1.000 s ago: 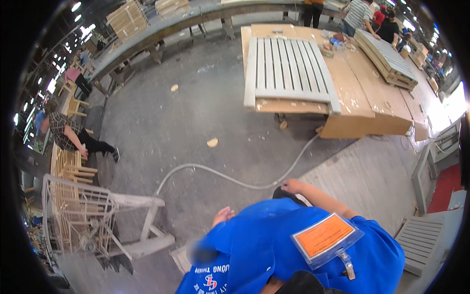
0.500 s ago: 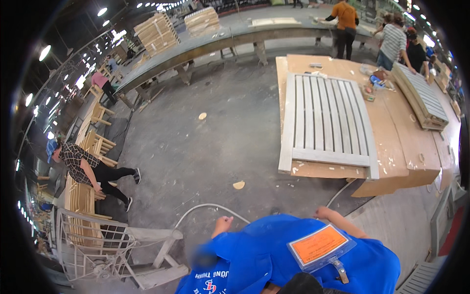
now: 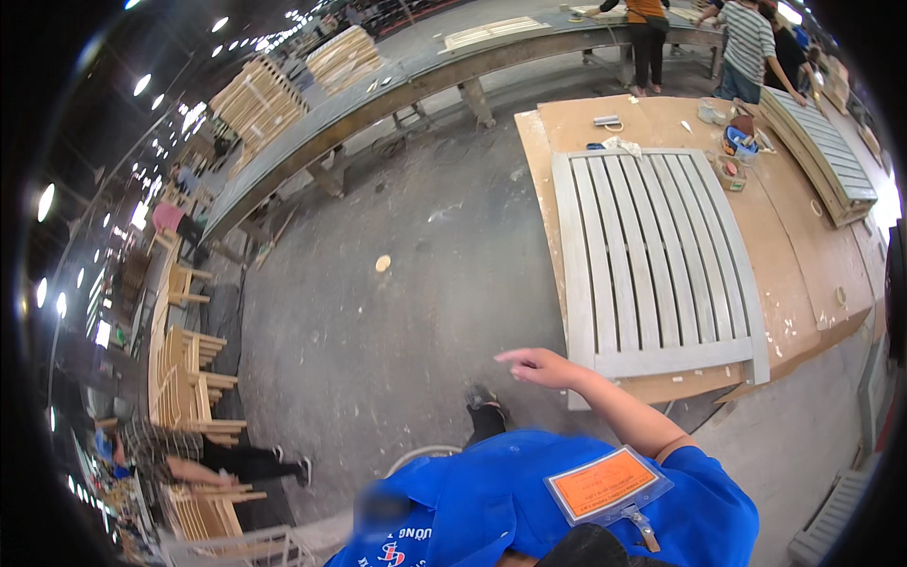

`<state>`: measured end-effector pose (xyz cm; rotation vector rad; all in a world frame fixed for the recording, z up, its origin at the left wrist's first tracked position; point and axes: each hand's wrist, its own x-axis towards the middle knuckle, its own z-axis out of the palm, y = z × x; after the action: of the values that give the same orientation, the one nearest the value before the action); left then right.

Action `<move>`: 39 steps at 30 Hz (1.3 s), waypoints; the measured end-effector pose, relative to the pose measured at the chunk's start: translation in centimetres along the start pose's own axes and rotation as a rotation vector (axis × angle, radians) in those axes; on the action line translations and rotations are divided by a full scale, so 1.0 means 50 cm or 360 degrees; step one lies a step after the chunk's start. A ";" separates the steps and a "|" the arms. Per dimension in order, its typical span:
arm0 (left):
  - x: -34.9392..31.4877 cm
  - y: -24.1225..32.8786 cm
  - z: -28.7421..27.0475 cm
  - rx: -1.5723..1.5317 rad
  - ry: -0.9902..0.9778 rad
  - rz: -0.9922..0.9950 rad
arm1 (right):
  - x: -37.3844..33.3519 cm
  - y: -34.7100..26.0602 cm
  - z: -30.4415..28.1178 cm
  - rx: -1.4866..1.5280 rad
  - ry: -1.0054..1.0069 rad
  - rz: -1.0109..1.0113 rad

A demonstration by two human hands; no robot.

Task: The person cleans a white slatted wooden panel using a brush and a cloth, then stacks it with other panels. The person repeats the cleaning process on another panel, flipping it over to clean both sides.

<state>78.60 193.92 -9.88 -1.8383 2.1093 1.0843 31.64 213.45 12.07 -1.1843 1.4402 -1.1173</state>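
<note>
My right hand point(image 3: 540, 367) is held out in front of me above the dark floor, its index finger stretched to the left and the other fingers loosely bent. Nothing is in it. Just right of it lies a pale grey slatted wooden panel point(image 3: 673, 359), flat on a cardboard-covered table point(image 3: 803, 283); hand and panel look apart. My left hand is out of sight. At the panel's far edge lies a whitish cloth point(image 3: 622, 146).
A stack of slatted panels point(image 3: 820, 161) stands at the table's right. Beyond are a long workbench point(image 3: 397, 94) and other people. On the left, a person in a checked shirt point(image 3: 156, 449) is beside wooden frames point(image 3: 194, 387). A pale disc point(image 3: 383, 264) lies on the floor.
My right arm has stretched forward and left, and my left hand has left the picture. The view has turned, and one of my feet now shows. The panel appears nearer.
</note>
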 end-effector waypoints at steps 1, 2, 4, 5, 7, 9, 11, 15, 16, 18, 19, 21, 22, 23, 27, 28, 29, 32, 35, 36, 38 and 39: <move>0.046 0.009 -0.021 0.0023 -0.0013 -0.0018 | 0.042 -0.069 -0.027 0.0067 0.0066 -0.0302; 0.092 0.017 -0.047 0.0052 -0.0026 -0.0018 | 0.075 -0.142 -0.052 0.0108 0.0124 -0.0485; 0.201 0.049 -0.109 0.0111 -0.0048 0.0014 | 0.111 -0.286 -0.103 0.0231 0.0133 -0.0918; 0.254 0.068 -0.144 0.0144 -0.0050 0.0048 | 0.125 -0.357 -0.122 0.0228 0.0139 -0.1340; 0.360 0.117 -0.218 0.0194 -0.0057 0.0145 | 0.170 -0.479 -0.120 0.0274 0.0085 -0.1773; 0.466 0.183 -0.287 0.0237 -0.0061 0.0289 | 0.223 -0.564 -0.106 0.0350 0.0035 -0.2087; 0.569 0.273 -0.343 0.0234 -0.0096 0.0407 | 0.294 -0.616 -0.090 0.0405 0.0010 -0.2265; 0.770 0.529 -0.378 0.0039 -0.0395 0.0318 | 0.424 -0.664 -0.107 0.0372 0.0059 -0.2332; 0.810 0.594 -0.375 -0.0030 -0.0409 0.0446 | 0.454 -0.668 -0.119 0.0354 0.0073 -0.2339; 0.886 0.713 -0.364 -0.0146 -0.0422 0.0656 | 0.516 -0.672 -0.147 0.0307 0.0112 -0.2340; 0.923 0.767 -0.359 -0.0122 -0.0448 0.0747 | 0.546 -0.671 -0.166 0.0288 0.0113 -0.2354; 1.004 0.845 -0.351 -0.0089 -0.0487 0.0900 | 0.610 -0.663 -0.211 0.0263 0.0133 -0.2377; 1.046 0.866 -0.348 -0.0009 -0.0466 0.0953 | 0.642 -0.658 -0.238 0.0264 0.0128 -0.2394; 1.087 0.876 -0.351 0.0058 -0.0439 0.1012 | 0.674 -0.654 -0.265 0.0252 0.0128 -0.2417; 1.248 0.851 -0.394 0.0000 -0.0636 0.1080 | 0.812 -0.659 -0.400 0.0216 0.0083 -0.2505; 1.266 0.823 -0.403 0.0023 -0.0703 0.0918 | 0.854 -0.662 -0.435 0.0227 0.0058 -0.2519; 1.282 0.800 -0.407 0.0143 -0.0650 0.0670 | 0.897 -0.666 -0.467 0.0243 0.0030 -0.2526; 1.321 0.763 -0.418 0.0167 -0.0548 0.0264 | 1.032 -0.680 -0.549 0.0294 -0.0032 -0.2527; 1.385 0.802 -0.421 0.0081 -0.0535 0.0134 | 1.167 -0.683 -0.621 0.0320 -0.0004 -0.2501; 1.417 0.828 -0.423 0.0062 -0.0545 0.0120 | 1.212 -0.681 -0.644 0.0315 0.0016 -0.2497; 1.491 0.890 -0.426 0.0031 -0.0557 0.0124 | 1.309 -0.679 -0.686 0.0269 0.0040 -0.2489; 1.532 0.920 -0.429 0.0028 -0.0570 0.0133 | 1.362 -0.675 -0.705 0.0253 0.0064 -0.2474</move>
<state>25.56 119.17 -16.24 -1.4291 1.9880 1.2969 -5.19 145.02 43.34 -2.1867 0.1669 -2.1498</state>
